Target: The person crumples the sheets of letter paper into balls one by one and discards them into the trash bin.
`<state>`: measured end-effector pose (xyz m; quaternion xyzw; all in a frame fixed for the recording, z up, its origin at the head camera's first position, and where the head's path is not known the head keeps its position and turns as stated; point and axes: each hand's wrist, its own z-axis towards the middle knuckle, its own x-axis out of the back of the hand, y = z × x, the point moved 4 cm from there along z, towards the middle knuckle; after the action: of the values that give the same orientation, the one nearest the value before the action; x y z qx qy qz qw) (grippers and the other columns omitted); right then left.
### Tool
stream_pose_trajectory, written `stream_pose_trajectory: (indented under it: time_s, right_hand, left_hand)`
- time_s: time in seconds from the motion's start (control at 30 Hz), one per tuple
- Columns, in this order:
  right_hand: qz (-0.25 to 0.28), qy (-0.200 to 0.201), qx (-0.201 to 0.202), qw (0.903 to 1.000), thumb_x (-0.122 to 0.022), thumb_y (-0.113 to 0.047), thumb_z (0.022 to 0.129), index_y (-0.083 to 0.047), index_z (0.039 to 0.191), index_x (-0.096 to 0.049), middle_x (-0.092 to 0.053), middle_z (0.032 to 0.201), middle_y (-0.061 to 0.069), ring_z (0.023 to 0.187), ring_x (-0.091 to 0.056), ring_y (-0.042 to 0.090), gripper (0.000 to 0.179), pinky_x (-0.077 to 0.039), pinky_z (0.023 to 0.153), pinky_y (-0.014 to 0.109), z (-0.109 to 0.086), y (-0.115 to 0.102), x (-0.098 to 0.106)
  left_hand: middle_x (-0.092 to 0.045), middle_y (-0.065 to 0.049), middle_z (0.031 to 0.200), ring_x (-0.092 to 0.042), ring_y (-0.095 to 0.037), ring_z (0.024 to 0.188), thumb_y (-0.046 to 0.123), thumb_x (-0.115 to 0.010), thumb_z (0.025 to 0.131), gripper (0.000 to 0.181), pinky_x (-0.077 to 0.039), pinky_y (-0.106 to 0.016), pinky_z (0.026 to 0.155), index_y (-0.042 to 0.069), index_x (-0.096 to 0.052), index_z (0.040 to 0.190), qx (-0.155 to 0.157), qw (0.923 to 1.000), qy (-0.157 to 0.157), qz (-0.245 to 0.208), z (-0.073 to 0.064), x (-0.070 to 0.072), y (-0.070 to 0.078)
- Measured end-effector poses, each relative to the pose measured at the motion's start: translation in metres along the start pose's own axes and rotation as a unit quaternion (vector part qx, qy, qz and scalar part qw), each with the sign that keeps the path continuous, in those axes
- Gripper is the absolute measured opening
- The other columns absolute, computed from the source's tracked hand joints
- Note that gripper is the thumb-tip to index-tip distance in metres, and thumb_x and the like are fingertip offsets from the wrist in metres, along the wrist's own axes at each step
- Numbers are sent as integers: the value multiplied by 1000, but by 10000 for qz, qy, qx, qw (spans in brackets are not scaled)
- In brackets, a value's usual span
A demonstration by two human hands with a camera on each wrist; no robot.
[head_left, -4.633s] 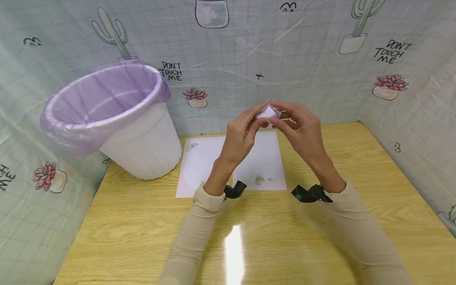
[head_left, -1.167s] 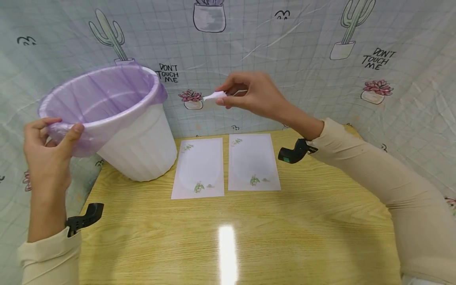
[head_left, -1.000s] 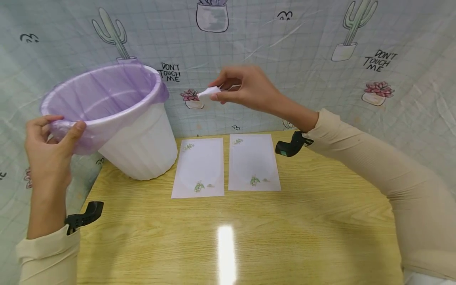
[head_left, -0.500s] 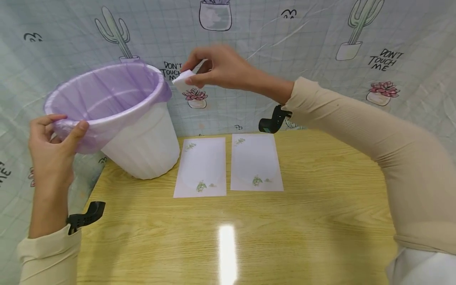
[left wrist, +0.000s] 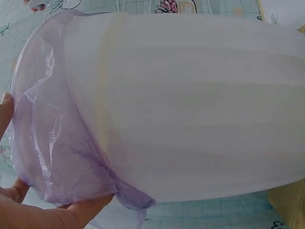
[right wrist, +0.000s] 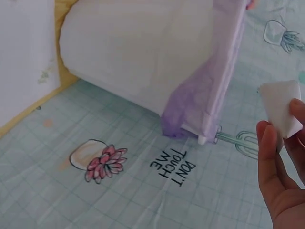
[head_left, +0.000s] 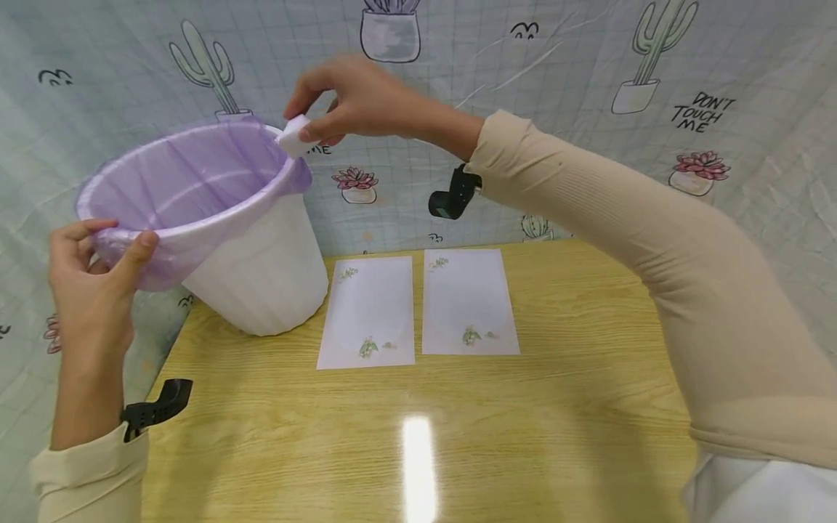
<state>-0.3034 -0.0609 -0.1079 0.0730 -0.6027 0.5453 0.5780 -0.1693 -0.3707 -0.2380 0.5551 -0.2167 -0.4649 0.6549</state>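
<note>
A white trash bin (head_left: 268, 269) stands at the left, lined with a purple plastic bag (head_left: 153, 265) folded over its rim. My left hand (head_left: 94, 290) grips the near-left rim through the bag, thumb outside and fingertips over the edge; the left wrist view shows its fingers (left wrist: 90, 210) against the bag. My right hand (head_left: 366, 102) pinches a small folded wad of white paper (head_left: 294, 138) by the bin's right rim. In the right wrist view the paper (right wrist: 281, 107) sits between thumb and fingertips, apart from the rim.
Two white paper sheets with green plant prints, a left sheet (head_left: 368, 312) and a right sheet (head_left: 467, 301), lie side by side on the wooden table (head_left: 314, 443). A cactus-print cloth (head_left: 575, 152) hangs behind and along both sides.
At first both hands held the paper above the sheets. Then my left hand took the bin's rim, and my right hand carried the paper left and up to the bin's right rim.
</note>
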Motion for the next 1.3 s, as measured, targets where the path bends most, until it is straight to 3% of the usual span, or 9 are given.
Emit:
stream_pose_trajectory:
  time_s: [0.27,0.43,0.63,0.8,1.07,1.3]
  right_hand:
    - [-169,-304,-354,9988,-73,-22,84,-14,112,-68,-62,114,0,90,-63,15,30,-53,76,21,31,-16,1]
    - [8,-539,-575,9969,-73,-19,84,-16,117,-64,-60,117,0,92,-63,16,35,-54,77,23,48,-27,-3]
    - [-223,-844,-603,9944,-73,-18,84,-15,107,-69,-63,111,1,89,-66,17,24,-55,74,23,65,-36,-9]
    - [-307,-956,-667,9927,-73,-18,84,-15,105,-70,-65,109,0,83,-67,16,22,-55,72,22,74,-41,-11]
    - [-459,-914,-732,9921,-73,-20,83,-16,108,-70,-63,111,0,86,-65,15,26,-54,73,19,86,-47,-13]
    - [-478,-938,-747,9916,-72,-23,82,-18,111,-71,-63,111,-1,88,-66,15,29,-53,74,18,90,-48,-16]
  left_hand:
    - [-47,-10,126,-53,-18,93,-6,-78,72,56,-51,-14,71,9,-52,119,-89,9999,1,87,-1,-1,1]
    - [-46,-10,127,-53,-18,93,-7,-77,72,56,-51,-14,71,10,-51,119,-40,10000,5,19,-1,0,0]
    - [-45,-9,129,-53,-18,97,-6,-78,72,58,-51,-14,72,10,-50,120,34,10000,-38,25,-2,-1,0]
    - [-46,-9,130,-53,-18,95,-6,-77,73,56,-52,-14,71,10,-50,120,79,9999,-51,-82,-2,-1,0]
    - [-50,-13,125,-55,-19,91,-9,-76,73,56,-53,-17,70,8,-52,121,-125,9995,-13,-296,0,-2,-1]
    - [-48,-14,129,-55,-22,101,-6,-76,74,58,-52,-16,73,10,-51,123,-64,9997,-35,-225,1,-3,-3]
